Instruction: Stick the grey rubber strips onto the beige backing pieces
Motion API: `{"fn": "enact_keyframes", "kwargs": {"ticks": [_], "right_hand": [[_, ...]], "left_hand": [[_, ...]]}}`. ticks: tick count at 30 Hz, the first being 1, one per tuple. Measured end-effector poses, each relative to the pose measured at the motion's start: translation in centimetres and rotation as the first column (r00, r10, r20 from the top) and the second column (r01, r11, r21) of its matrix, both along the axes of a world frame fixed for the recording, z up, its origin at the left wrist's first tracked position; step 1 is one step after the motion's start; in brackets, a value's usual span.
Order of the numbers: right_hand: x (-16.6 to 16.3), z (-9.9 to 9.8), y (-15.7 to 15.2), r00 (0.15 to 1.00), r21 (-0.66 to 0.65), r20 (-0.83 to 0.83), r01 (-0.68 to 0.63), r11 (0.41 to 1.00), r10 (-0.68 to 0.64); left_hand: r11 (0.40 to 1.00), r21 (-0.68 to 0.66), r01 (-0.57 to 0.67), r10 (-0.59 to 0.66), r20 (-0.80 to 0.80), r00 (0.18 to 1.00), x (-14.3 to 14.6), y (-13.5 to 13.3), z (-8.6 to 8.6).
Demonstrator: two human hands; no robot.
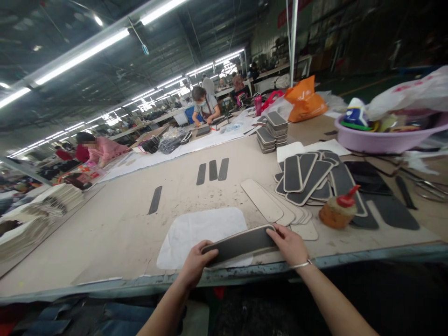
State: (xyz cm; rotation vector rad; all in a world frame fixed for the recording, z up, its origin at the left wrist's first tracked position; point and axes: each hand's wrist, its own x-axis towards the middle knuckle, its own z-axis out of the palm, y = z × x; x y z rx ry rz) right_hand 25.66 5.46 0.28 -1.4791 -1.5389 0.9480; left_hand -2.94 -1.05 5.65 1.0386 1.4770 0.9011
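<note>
Between my two hands is a long dark panel with a pale border and rounded corners (241,245). My left hand (199,259) pinches its left end, thumb on top. At the right end, my right hand (289,242) grips it the same way. Beneath the panel a white sheet (206,228) lies on the table. Just beyond my right hand, several beige rounded pieces (262,200) lie fanned out. A heap of dark panels with pale edges (308,175) sits behind them. To the right stands a glue bottle with a red nozzle (339,210).
Dark narrow strips (213,170) lie mid-table. Stacked panels (275,128), an orange bag (306,100) and a purple basin (388,140) stand toward the back right. Scissors (432,186) lie at right. Pale layered material (38,217) is piled at left. A co-worker (206,107) works across the table.
</note>
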Motion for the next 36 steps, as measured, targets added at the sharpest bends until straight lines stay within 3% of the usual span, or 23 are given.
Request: {"fn": "enact_keyframes", "kwargs": {"ticks": [3, 8, 16, 22, 29, 33, 36], "right_hand": [[0.6, 0.9, -0.2, 0.999, -0.055, -0.04, 0.03, 0.998, -0.032], [1.4, 1.3, -0.4, 0.99, -0.096, -0.076, 0.107, 0.99, -0.115], [2.5, 1.9, -0.1, 0.971, -0.156, -0.085, 0.206, 0.966, -0.221], [2.6, 2.0, -0.2, 0.968, -0.136, -0.081, 0.224, 0.965, -0.236], [2.7, 1.3, 0.1, 0.975, -0.134, 0.032, 0.224, 0.965, -0.222], [2.9, 0.9, 0.3, 0.966, -0.149, 0.174, 0.219, 0.964, -0.192], [2.9, 0.4, 0.3, 0.933, -0.113, 0.315, 0.216, 0.97, -0.171]], "left_hand": [[0.98, -0.092, -0.176, 0.195, 0.281, 0.94, 1.0, 0.0, 0.3], [0.95, -0.254, -0.179, 0.279, 0.447, 0.85, 2.5, 0.2, 0.4], [0.98, -0.122, -0.157, 0.197, 0.493, 0.848, 3.9, 0.4, 0.7], [0.982, -0.102, -0.161, 0.191, 0.491, 0.85, 4.1, 0.4, 0.6], [0.989, -0.087, -0.117, 0.145, 0.498, 0.855, 3.8, 0.4, 0.5], [0.994, -0.099, -0.047, 0.082, 0.392, 0.916, 2.9, 0.7, 0.3], [0.991, 0.101, -0.092, 0.099, -0.063, 0.993, 1.4, 0.8, 0.0]]}}
